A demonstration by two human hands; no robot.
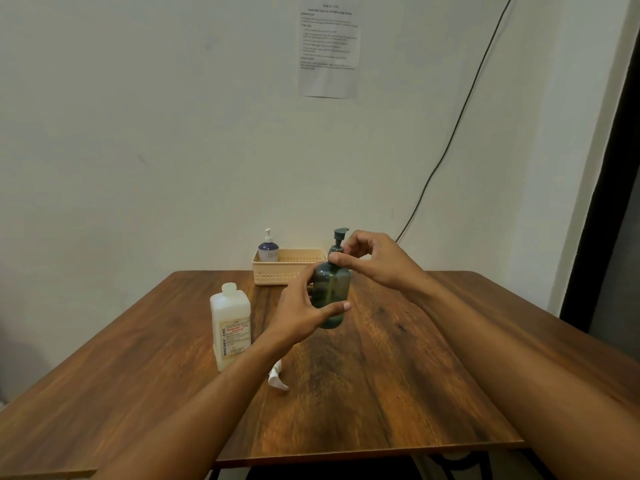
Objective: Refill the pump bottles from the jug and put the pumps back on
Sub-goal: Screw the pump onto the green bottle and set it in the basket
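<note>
Left hand (306, 308) curled in grip; right hand (375, 261) pinching; forearms extended.

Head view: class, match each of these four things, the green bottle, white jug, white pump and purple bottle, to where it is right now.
1 green bottle
2 white jug
3 white pump
4 purple bottle

A lying on the table
B standing in the basket
C gripped by the left hand and right hand
D standing upright on the table

Pairs: 1-C, 2-D, 3-A, 4-B
</note>
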